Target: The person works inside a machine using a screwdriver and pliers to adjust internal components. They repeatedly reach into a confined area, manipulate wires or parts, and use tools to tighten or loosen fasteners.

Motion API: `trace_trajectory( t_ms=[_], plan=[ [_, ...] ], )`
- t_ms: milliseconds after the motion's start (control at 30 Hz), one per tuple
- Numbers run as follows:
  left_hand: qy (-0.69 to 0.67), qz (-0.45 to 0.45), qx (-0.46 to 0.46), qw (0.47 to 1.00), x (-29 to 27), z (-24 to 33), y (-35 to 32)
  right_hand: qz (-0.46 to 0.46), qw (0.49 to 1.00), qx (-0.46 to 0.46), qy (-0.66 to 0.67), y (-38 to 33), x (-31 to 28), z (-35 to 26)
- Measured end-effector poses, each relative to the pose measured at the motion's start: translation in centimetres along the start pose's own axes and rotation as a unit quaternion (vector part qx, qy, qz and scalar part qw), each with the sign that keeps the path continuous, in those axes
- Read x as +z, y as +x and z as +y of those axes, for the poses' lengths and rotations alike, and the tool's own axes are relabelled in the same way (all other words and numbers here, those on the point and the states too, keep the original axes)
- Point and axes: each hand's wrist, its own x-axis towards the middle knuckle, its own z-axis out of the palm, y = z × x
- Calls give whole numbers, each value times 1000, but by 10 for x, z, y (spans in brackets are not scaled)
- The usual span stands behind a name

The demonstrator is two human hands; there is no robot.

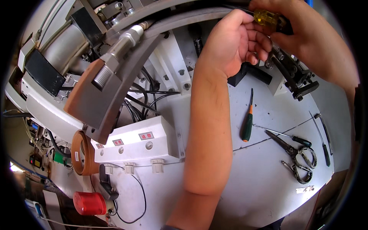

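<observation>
At the top right, my right hand (289,15) is wrapped round a screwdriver (265,18) with a clear yellow and black handle. Its dark shaft runs left toward the curved metal rail of the machine (188,22), and its tip is hidden. My left hand (243,40) meets the front of that handle with thumb and forefinger pinched at the shaft, the other fingers loosely curled. Just below the hands are a black bracket (260,73) and a linkage of dark metal rods (287,74).
On the white bench lie a green-and-orange screwdriver (247,128), a thin screwdriver (301,141), scissors (293,151) and a slim pointed tool (325,147). Left of my forearm stand a white control box (134,140) with knobs, a brown tape roll (89,153), a red beacon lamp (89,203) and black cables (136,109).
</observation>
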Motion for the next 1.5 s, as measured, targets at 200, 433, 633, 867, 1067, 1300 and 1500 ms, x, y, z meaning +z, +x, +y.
trace_trajectory(
  t_ms=[200,433,633,867,1067,1300,1500],
  plan=[
    [-13,27,43,999,0,0,-2,-7,1000,14,1,-2,-8,4],
    [10,41,65,997,16,2,-3,-8,999,51,-14,-22,-13,-1],
    [-61,26,88,994,19,2,1,-1,997,76,-16,-30,-18,1],
    [-85,22,74,993,22,4,0,19,994,107,-14,-34,-20,9],
    [-62,54,96,992,23,4,0,28,992,123,-6,-38,-19,7],
    [-72,75,138,985,34,2,4,40,987,154,-9,-41,-22,-4],
    [-88,78,102,988,33,10,-3,61,983,175,10,-38,-19,-13]
  ],
)
